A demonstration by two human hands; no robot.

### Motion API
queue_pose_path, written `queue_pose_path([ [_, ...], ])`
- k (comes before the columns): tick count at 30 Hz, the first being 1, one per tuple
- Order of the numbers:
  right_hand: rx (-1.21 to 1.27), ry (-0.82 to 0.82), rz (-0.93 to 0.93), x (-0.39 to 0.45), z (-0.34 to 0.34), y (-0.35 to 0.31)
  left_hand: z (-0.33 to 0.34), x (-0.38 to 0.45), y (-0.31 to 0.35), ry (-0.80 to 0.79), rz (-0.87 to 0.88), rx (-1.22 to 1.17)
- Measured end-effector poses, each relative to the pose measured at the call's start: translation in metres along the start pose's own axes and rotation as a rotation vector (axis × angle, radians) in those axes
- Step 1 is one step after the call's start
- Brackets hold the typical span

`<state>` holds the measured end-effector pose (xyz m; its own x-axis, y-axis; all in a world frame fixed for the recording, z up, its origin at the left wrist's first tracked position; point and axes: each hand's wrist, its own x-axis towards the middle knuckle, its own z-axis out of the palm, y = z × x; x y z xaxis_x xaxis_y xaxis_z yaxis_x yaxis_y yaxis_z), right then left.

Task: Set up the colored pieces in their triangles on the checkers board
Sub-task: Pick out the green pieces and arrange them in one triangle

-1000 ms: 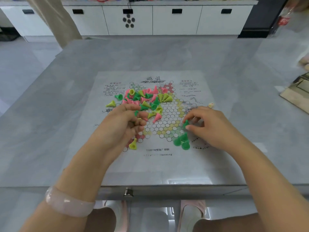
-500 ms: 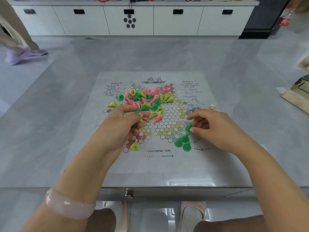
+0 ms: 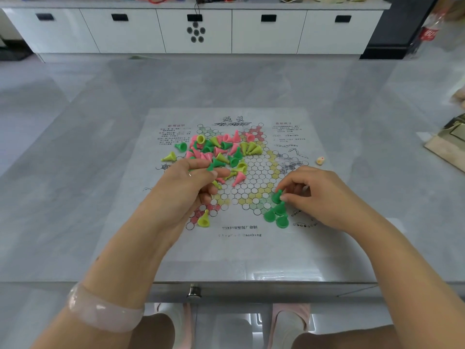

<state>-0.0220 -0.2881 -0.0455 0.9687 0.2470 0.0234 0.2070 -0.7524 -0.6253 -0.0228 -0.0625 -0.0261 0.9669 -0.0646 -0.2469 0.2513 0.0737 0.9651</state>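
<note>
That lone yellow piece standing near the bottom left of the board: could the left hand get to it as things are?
Probably yes, but not at once. The yellow piece stands alone just below the left hand with nothing between them. That hand already grips a green piece, so it would likely have to free its fingers first.

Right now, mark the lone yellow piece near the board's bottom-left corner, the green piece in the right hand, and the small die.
lone yellow piece (image 3: 203, 219): head view, on its flared base.
green piece (image 3: 277, 196): head view, on its cone body beside the fingertips.
die (image 3: 320, 160): head view, on its top face.
</note>
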Motion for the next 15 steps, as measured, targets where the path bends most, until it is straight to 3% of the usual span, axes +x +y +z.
queue_pose_path([
  [11,-0.004,-0.022,-0.001,-0.002,-0.004,0.001,0.000,0.000,0.000,-0.003,-0.018,-0.012],
  [15,0.056,0.144,0.025,-0.006,-0.016,-0.005,0.002,-0.001,0.002,-0.041,-0.024,-0.070],
])
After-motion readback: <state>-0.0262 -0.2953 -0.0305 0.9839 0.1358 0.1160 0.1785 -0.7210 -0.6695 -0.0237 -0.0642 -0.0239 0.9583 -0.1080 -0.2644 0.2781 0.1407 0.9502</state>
